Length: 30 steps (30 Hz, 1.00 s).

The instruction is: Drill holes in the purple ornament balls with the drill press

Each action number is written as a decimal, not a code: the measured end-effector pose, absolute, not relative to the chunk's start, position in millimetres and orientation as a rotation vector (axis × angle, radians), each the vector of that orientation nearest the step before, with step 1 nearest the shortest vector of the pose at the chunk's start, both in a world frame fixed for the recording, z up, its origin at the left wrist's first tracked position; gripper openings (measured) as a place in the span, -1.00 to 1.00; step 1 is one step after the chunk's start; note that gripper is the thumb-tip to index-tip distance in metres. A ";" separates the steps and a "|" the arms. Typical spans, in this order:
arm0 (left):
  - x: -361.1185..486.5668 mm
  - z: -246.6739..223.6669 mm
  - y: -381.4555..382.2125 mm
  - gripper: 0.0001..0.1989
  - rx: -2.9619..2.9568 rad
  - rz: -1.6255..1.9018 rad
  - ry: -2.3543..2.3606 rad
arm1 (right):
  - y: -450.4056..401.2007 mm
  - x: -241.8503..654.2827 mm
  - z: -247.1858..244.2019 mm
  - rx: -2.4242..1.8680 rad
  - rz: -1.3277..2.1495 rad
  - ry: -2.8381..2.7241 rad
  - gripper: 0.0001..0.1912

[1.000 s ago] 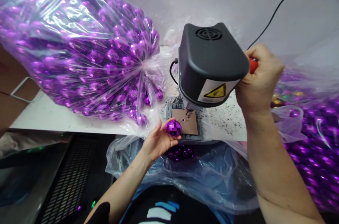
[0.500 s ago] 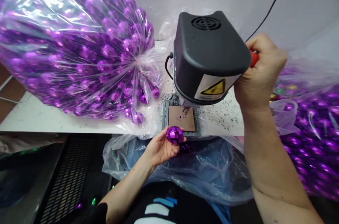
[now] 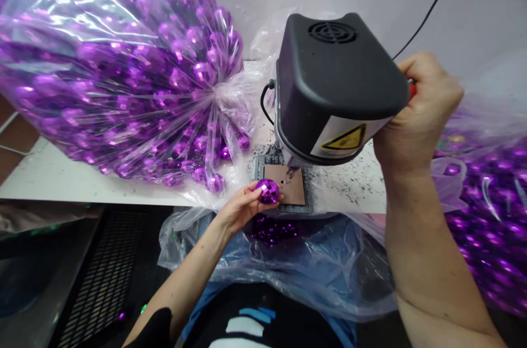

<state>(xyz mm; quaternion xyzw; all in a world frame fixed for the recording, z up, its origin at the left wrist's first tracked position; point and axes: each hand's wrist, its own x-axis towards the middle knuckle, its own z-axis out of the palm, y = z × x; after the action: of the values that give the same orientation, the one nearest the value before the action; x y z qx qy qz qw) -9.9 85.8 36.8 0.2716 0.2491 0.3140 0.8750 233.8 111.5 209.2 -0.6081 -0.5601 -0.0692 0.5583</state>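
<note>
Between the fingers of my left hand (image 3: 242, 205) is a shiny purple faceted ball (image 3: 267, 191), held over the front left part of a brown square plate (image 3: 294, 191). The plate has a small dark hole and sits in a grey frame. Above it stands a black machine head (image 3: 341, 73) with a round vent and a yellow warning label. My right hand (image 3: 424, 106) is wrapped round the red handle (image 3: 412, 90) at the machine's right side. A narrow tip under the head points down at the plate.
A big clear bag of purple balls (image 3: 123, 73) fills the left side. Another bag of purple balls (image 3: 489, 216) lies at the right. Dark shavings litter the white table (image 3: 49, 178). Below its edge, clear plastic (image 3: 329, 287) covers my lap, with purple pieces in it.
My left hand has moved up and slightly left with the ball, from the plate's front edge to over its corner. In view, the machine and my right hand sit slightly further right.
</note>
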 end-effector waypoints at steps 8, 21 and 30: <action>-10.3 31.5 86.3 -0.49 0.663 0.702 0.598 | 113.1 234.1 205.3 -1.412 -0.209 -1.317 -0.68; 32.6 12.9 104.7 -0.53 1.664 0.934 1.054 | 113.5 233.0 206.4 -1.405 -0.206 -1.307 -0.72; 44.5 18.4 108.7 -0.52 1.913 0.935 0.976 | 111.1 231.5 209.7 -1.427 -0.194 -1.318 -0.76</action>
<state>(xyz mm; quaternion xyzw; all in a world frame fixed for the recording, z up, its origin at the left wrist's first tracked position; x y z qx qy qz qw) 44.5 108.7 18.4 0.7524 0.3838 0.3677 0.3890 231.5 111.1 209.7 -0.6055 -0.5593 -0.0823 0.5601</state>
